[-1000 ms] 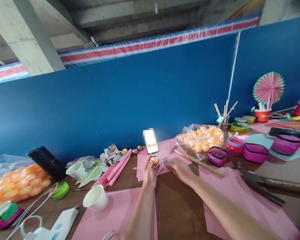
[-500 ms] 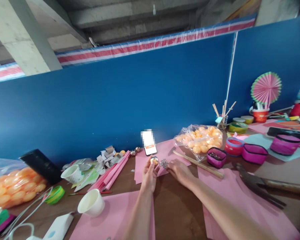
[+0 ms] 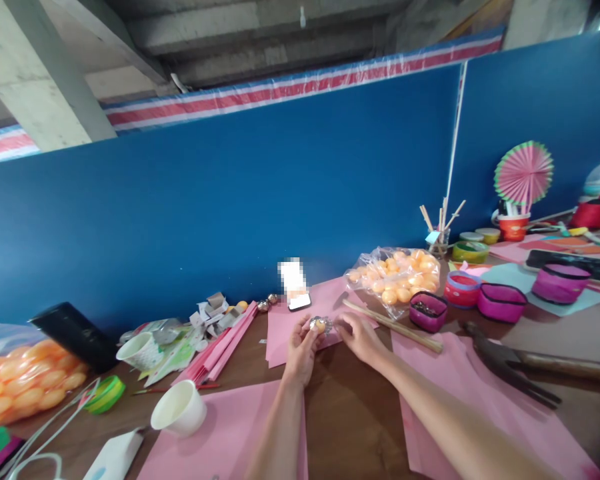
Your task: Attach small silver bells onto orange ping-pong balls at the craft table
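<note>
My left hand (image 3: 301, 350) is closed around a small orange ball (image 3: 321, 326) partly covered in shiny silver pieces. The fingers hide much of it. Just behind and to the right of the ball, a little heap of silver bits (image 3: 329, 323) lies on the pink paper (image 3: 285, 328), partly covered by the ball and my fingers. My right hand (image 3: 359, 339) is beside the ball with thumb and fingers pinched together; whatever they hold is too small to make out. A hammer with a wooden handle (image 3: 393, 325) rests to the right of that hand.
A bag of orange balls (image 3: 400, 275) lies at the back, near a purple pouch (image 3: 429, 319) of small metal pieces. A phone (image 3: 299, 300) leans on the blue partition. A claw hammer (image 3: 520, 373) lies on the right, a white cup (image 3: 179, 409) on the left.
My left hand has brought the ball slightly right, in front of the silver heap. My right hand has risen a little from the heap, and its fingers are now pinched beside the ball.
</note>
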The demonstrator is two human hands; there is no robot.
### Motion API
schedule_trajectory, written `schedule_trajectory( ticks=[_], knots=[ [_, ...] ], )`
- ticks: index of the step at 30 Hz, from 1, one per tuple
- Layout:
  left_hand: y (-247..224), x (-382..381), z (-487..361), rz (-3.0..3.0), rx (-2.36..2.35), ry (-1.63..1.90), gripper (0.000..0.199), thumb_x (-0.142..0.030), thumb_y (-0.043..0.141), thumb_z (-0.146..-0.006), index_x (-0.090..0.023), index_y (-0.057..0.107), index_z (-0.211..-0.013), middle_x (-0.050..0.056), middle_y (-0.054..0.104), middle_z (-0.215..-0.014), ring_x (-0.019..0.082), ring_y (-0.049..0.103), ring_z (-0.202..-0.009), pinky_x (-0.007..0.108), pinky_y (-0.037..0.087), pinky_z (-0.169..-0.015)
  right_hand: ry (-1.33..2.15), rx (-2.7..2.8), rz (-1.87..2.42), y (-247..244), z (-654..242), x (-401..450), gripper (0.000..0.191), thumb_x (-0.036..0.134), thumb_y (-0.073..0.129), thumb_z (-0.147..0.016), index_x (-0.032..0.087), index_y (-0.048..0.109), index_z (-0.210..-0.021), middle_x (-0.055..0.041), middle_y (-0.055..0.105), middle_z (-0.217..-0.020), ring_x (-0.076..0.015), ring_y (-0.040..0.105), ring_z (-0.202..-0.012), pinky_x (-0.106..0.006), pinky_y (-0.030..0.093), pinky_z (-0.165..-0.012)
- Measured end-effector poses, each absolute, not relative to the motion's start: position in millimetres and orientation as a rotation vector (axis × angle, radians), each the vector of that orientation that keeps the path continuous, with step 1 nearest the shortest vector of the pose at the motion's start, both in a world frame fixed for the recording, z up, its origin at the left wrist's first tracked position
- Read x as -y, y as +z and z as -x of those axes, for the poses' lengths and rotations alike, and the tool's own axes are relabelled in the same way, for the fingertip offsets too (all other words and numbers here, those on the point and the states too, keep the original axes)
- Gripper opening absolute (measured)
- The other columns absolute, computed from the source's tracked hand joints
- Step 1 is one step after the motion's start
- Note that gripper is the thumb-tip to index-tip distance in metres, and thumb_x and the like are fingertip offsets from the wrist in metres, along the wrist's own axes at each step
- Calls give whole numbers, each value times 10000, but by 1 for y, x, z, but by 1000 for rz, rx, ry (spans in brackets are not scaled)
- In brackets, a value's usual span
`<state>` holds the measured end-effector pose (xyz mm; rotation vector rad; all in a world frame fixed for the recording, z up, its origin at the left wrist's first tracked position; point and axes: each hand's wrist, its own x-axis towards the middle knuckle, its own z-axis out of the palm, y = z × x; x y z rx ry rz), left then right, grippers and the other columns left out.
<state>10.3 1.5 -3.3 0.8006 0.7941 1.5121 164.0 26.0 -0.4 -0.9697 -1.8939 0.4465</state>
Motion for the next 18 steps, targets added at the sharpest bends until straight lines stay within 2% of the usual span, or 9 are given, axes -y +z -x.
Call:
schedule_trajectory(
  ticks=[10,18],
  knots=[
    [-7,-3,-12,-860,-830,1495,443,-260,646,-655,-156,521,-1068,88,626,-951,167,600,-846,302,448,-800,587,1818,958,4,-163,-23,182,333,461,-805,180,557,-821,-36,616,-782,-161,567,-708,-264,424,-644],
    [-6,-1,-12,-899,-846,1470,415,-268,630,-673,-170,509,-1058,89,622,-981,171,597,-883,318,428,-848,923,1701,921,3,-159,-23,243,400,474,-783,186,552,-697,18,541,-564,-119,499,-517,-225,385,-485]
  ],
)
